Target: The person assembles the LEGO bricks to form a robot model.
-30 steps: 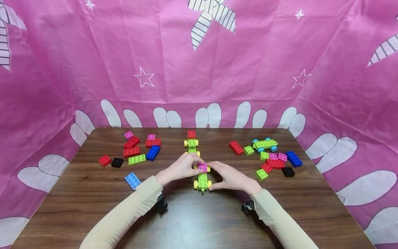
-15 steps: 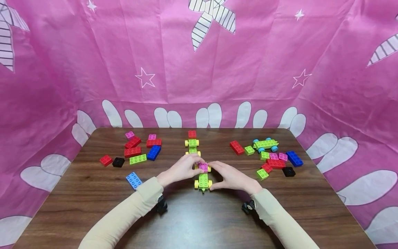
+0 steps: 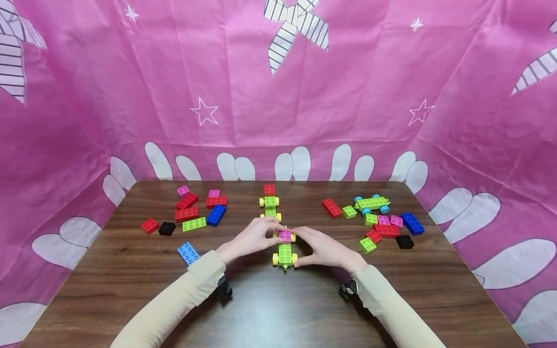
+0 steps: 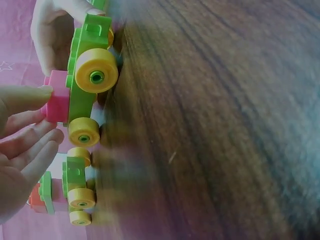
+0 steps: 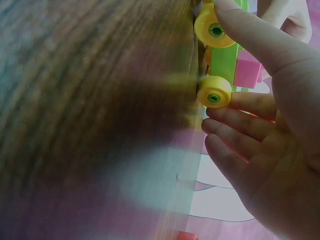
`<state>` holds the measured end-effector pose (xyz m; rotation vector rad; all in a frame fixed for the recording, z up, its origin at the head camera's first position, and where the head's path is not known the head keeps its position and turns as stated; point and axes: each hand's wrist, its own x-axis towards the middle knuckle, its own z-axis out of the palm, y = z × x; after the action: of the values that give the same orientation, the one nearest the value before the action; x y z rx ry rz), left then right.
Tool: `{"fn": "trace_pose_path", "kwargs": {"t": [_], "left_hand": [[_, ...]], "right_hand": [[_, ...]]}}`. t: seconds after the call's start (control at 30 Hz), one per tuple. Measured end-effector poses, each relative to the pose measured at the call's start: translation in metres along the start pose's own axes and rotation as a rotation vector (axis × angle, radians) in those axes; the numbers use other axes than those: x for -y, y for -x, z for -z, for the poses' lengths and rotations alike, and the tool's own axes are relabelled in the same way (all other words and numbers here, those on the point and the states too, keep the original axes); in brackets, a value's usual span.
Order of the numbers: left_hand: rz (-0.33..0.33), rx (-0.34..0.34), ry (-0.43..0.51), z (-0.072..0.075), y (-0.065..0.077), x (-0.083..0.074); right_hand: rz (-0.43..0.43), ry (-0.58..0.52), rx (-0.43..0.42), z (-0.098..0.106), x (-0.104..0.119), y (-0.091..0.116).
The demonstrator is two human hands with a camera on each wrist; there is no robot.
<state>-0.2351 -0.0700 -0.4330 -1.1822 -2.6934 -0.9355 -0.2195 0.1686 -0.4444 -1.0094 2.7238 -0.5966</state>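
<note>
A green toy car base (image 3: 285, 253) with yellow wheels stands at the middle of the table, lengthwise to the person. On the studs at its far end sits a pink building brick (image 3: 285, 235). My left hand (image 3: 250, 239) pinches that brick; in the left wrist view its thumb lies against the brick's side. From the other side my right hand (image 3: 324, 247) grips the car base, thumb at a near yellow wheel (image 5: 214, 25) and forefinger by a far one. Its other fingers extend beyond the far wheel in the right wrist view.
Just beyond stands another green car base (image 3: 271, 211) with yellow wheels, a red brick (image 3: 269, 189) at its far end. Loose bricks lie left, including a light blue brick (image 3: 188, 253). At right are more bricks and a blue-wheeled car base (image 3: 372, 203).
</note>
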Motion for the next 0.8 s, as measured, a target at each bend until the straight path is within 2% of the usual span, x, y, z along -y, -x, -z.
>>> {"fn": "trace_pose_path", "kwargs": {"t": [0.17,0.43,0.8], "left_hand": [[0.062,-0.007,0.078,0.0001,0.0012,0.001],[0.034,-0.019,0.086,-0.0011,0.0008,0.0004],[0.048,-0.008,0.061,-0.0031,0.003,-0.0022]], "right_hand": [[0.008,-0.011,0.006,-0.0003,0.0011,-0.0003],[-0.008,-0.007,0.003,0.0004,-0.0004,-0.0001],[-0.012,-0.021,0.011,-0.0006,0.0,-0.0001]]}}
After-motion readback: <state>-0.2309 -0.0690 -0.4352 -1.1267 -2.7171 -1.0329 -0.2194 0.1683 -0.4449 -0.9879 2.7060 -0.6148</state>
